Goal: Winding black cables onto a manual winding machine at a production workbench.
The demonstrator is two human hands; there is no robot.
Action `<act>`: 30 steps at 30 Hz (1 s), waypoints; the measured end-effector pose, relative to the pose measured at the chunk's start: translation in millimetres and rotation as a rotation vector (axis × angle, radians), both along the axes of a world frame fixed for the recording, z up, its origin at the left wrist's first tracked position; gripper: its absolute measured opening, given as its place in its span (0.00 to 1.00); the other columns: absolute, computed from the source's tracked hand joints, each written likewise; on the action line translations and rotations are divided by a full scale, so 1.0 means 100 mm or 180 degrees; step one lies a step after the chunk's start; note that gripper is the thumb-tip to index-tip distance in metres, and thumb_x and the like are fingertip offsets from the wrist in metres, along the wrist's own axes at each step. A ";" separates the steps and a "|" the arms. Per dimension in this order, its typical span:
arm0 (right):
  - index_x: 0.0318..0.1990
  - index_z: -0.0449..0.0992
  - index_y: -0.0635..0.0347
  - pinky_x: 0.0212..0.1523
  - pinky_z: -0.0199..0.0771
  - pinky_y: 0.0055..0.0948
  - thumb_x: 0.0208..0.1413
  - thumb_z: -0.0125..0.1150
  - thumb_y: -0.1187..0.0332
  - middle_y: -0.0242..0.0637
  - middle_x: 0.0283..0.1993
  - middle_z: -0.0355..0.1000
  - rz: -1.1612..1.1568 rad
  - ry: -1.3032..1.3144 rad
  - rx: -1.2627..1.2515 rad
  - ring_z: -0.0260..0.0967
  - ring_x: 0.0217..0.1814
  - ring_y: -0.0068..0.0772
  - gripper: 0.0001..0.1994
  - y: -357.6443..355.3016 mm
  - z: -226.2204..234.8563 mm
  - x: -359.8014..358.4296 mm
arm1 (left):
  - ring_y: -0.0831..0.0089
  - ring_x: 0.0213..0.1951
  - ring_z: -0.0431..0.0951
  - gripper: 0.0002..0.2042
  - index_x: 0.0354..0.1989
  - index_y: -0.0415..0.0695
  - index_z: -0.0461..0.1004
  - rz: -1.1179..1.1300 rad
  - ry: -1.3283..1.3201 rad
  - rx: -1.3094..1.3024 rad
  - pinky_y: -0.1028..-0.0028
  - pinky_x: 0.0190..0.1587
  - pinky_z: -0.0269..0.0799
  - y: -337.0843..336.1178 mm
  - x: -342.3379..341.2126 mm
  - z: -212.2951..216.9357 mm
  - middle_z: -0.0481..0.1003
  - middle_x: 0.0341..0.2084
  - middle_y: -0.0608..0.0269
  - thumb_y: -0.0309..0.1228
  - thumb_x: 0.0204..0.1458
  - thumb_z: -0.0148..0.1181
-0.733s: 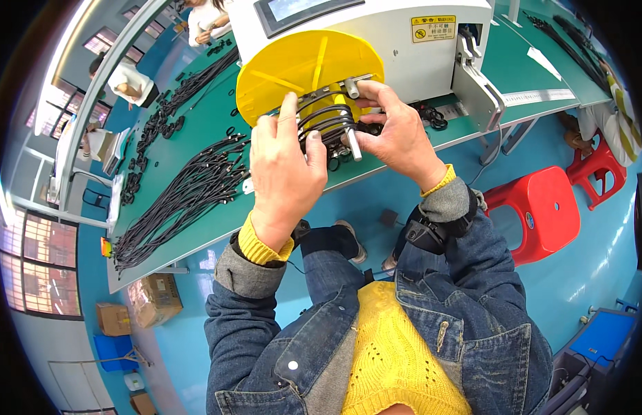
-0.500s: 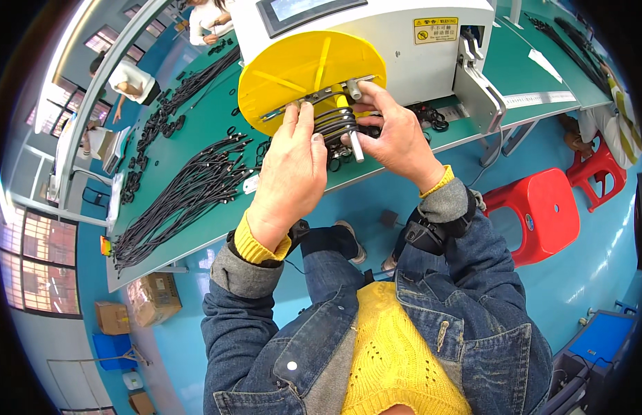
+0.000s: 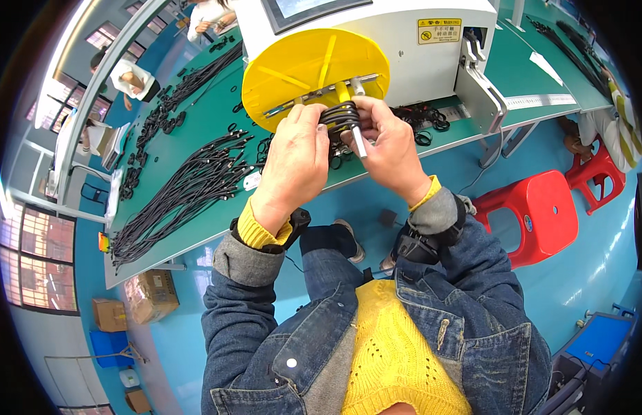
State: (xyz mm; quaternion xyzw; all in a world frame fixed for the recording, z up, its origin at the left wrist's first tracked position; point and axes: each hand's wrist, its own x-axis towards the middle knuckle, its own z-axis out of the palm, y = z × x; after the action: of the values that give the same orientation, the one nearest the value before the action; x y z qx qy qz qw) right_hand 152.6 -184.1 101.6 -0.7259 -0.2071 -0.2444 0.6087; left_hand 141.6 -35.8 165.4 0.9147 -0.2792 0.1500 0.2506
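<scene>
A coil of black cable [image 3: 340, 116] sits around a post with a yellow base and a pale metal end [image 3: 359, 142], which sticks out from a round yellow disc [image 3: 279, 72]. My left hand [image 3: 296, 153] is closed on the coil's left side, its fingertips at the loops. On the right side, my right hand [image 3: 388, 142] pinches the loops between thumb and fingers, close beside the post. Behind the coil, a metal rail [image 3: 321, 93] with short grey pegs crosses the disc. My fingers hide part of the loops.
The disc is mounted on a white machine [image 3: 424, 66] with a screen [image 3: 314, 8]. Many black cables [image 3: 189, 187] lie on the green table [image 3: 217, 114] at left. Red stools [image 3: 535, 218] stand at right. Other people [image 3: 133, 77] are at the far left and right edge.
Both hands have closed in on the coil and its loops are bunched tighter, away from the rail pegs and nearer me. My right fingers have left the peg at the rail.
</scene>
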 end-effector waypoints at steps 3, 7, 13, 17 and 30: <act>0.47 0.64 0.68 0.36 0.74 0.27 0.44 0.61 0.78 0.43 0.33 0.72 -0.0233 0.0073 0.0054 0.73 0.34 0.33 0.21 0.04 -0.02 -0.04 | 0.46 0.38 0.69 0.14 0.46 0.33 0.63 0.0045 -0.0178 0.0108 0.59 0.42 0.65 -0.02 -0.01 0.00 0.68 0.38 0.43 0.25 0.51 0.47; 0.42 0.61 0.67 0.29 0.72 0.32 0.44 0.61 0.76 0.45 0.27 0.71 -0.0528 -0.0310 -0.0215 0.72 0.29 0.42 0.18 0.09 -0.02 -0.02 | 0.45 0.33 0.70 0.14 0.46 0.34 0.63 -0.0060 -0.0446 0.0111 0.57 0.37 0.66 -0.05 -0.03 -0.03 0.68 0.34 0.44 0.27 0.52 0.46; 0.38 0.59 0.66 0.27 0.70 0.35 0.43 0.61 0.73 0.48 0.25 0.71 -0.0687 -0.0376 -0.0641 0.71 0.27 0.48 0.18 0.06 0.03 0.05 | 0.44 0.32 0.69 0.10 0.39 0.36 0.62 -0.0042 -0.0038 0.0135 0.55 0.35 0.65 -0.04 0.01 0.02 0.68 0.31 0.43 0.29 0.53 0.46; 0.35 0.59 0.66 0.26 0.70 0.35 0.42 0.62 0.71 0.47 0.23 0.70 -0.0654 -0.0369 -0.0731 0.71 0.26 0.48 0.17 0.02 0.08 0.04 | 0.44 0.32 0.69 0.07 0.34 0.37 0.60 -0.0078 0.0092 0.0193 0.55 0.34 0.66 -0.06 -0.02 0.08 0.67 0.31 0.43 0.29 0.53 0.45; 0.32 0.60 0.63 0.24 0.67 0.39 0.42 0.57 0.76 0.48 0.21 0.68 -0.0381 -0.0273 -0.1153 0.68 0.26 0.53 0.12 -0.12 -0.14 -0.56 | 0.47 0.28 0.71 0.09 0.35 0.38 0.62 0.0251 0.0048 0.0015 0.57 0.29 0.67 -0.21 -0.80 -0.33 0.68 0.29 0.45 0.31 0.53 0.48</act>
State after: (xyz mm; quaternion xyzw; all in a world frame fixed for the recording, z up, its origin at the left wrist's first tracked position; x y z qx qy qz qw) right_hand 96.4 -195.8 87.5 -0.8235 -0.2299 -0.2695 0.4430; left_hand 61.6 -56.7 132.3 0.9267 -0.2415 0.1522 0.2444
